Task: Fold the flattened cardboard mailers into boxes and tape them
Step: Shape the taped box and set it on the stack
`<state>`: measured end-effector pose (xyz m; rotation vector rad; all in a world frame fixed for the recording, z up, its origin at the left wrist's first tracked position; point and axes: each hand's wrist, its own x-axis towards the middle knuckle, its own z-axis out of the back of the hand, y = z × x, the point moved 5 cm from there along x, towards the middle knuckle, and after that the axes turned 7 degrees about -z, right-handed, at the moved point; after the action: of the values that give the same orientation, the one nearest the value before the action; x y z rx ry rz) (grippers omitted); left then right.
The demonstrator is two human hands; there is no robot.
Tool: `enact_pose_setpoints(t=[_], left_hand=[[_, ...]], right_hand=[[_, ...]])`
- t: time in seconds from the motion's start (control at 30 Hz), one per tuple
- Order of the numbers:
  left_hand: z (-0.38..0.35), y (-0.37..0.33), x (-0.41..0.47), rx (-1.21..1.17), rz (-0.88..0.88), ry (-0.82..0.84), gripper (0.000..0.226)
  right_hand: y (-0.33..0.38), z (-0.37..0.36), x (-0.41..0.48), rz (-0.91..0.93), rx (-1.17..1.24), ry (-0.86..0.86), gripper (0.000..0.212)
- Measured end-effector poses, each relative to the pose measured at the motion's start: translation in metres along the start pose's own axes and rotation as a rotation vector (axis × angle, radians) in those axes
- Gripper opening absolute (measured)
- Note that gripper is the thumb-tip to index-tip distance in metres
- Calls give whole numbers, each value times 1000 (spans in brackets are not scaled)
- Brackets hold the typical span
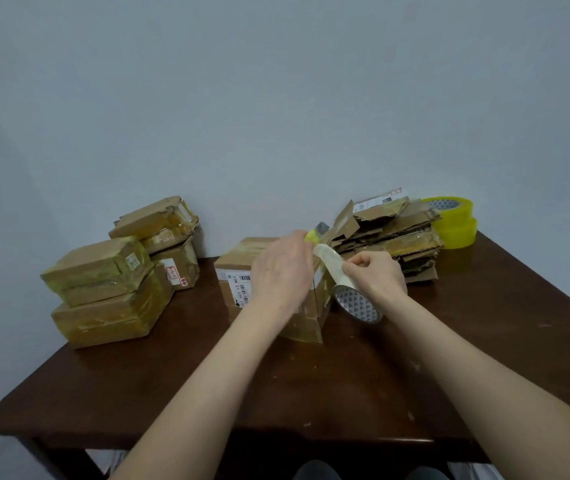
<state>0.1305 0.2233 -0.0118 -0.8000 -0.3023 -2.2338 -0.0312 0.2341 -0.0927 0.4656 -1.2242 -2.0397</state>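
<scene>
A folded cardboard box with a white barcode label stands in the middle of the table. My left hand hovers over its top right edge, gripping a small yellow tool with a grey tip. My right hand holds a tape roll beside the box's right side. A pale strip of tape runs from the roll up to the box's top edge, between my two hands. Flattened mailers lie stacked behind my right hand.
Several taped boxes are piled at the table's left. Two yellow tape rolls are stacked at the back right corner. The dark wooden table stands against a plain wall.
</scene>
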Motion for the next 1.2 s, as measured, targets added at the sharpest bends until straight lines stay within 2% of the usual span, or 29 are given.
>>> enact_pose_setpoints(t=[0.2,0.43,0.73,0.8,0.9,1.03,1.13,1.2], left_hand=[[-34,-22,11,92,-101,132,23],[-41,-15,15,132,-124,168,20],[-48,-26,17,312,-189,236,20],[-49,-28,14,292,-192,209,20],[-57,-37,-1,135,-184,188,20],[-100,-46,-38,-9,-103,342,21],[-126,-47,-57,7,-93,469,24],[-124,-48,-54,9,-118,423,25]], right_hand=[[-1,8,3,1,-25,6,17],[6,12,6,16,-93,-20,18],[-2,33,10,34,-133,-81,19],[-14,45,13,4,-77,-84,16],[-29,59,16,-27,27,-103,14],[-41,69,14,-27,81,-122,11],[-48,76,10,-13,103,-139,11],[-50,80,8,-2,113,-149,10]])
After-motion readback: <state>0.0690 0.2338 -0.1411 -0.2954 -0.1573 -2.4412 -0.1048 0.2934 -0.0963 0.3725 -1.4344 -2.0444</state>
